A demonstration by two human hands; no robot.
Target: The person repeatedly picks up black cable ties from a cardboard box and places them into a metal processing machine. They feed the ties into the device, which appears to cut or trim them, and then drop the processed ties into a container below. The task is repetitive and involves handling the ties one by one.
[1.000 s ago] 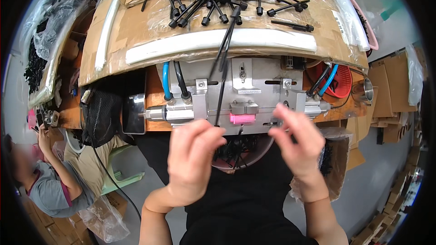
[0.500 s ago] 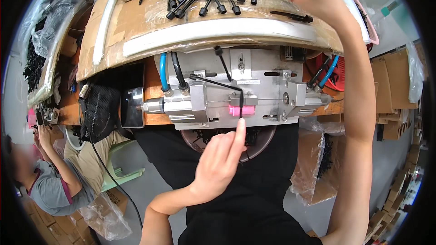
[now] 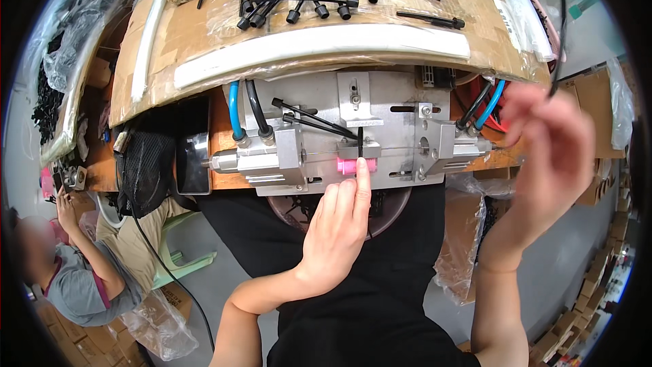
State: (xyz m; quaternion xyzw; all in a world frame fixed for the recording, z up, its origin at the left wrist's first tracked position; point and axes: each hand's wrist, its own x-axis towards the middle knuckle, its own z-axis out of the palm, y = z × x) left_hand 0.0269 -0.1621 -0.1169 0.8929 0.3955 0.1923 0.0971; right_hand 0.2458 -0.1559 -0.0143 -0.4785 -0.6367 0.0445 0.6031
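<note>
"Black stem (image 3: 360, 141): where does it lie?"

"Near the middle of the metal plate's (image 3: 390, 88) front edge, across the small block (image 3: 370, 149) and the pink piece (image 3: 346, 166). The left hand (image 3: 336, 231) has its index fingertip on it; the other fingers are folded, and I cannot tell whether they hold anything."

"And the right hand (image 3: 553, 163)?"

"Off the plate's right edge, beside another stem (image 3: 563, 30). It is blurred, so I cannot tell whether it is clamped on that."

"What could go wrong?"

"With just one fingertip bearing down, the black piece could roll or skew. That finger also sits between the metal cylinders (image 3: 272, 171); if they drove inward, it might get pinched."

"Anything in the way?"

"Two loose stems (image 3: 319, 117) reach from the plate's left half to its centre and could snag. Cardboard (image 3: 183, 34) hides the back edge, and a bowl (image 3: 395, 214) below the front edge could catch anything dropped."
</note>
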